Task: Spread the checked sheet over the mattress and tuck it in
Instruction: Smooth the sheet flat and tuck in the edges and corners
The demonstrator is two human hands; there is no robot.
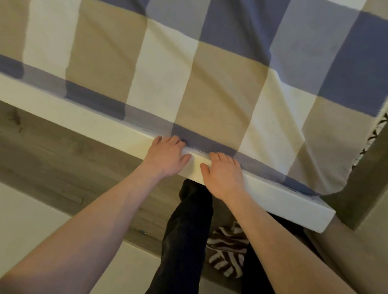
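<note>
The checked sheet, in blue, tan, grey and white squares, lies spread across the top of the mattress. Its near edge runs along the white bed frame rail, and the sheet's right corner hangs loose over the frame. My left hand and my right hand sit side by side on the rail, fingertips pushed down into the gap where the sheet edge meets the rail. The fingertips are hidden in that gap. A strip of mattress piping shows between the hands.
Wood-look floor runs below the rail. My dark trouser legs stand against the bed, with a brown-and-white striped slipper beside them. A patterned mattress side shows at the right edge.
</note>
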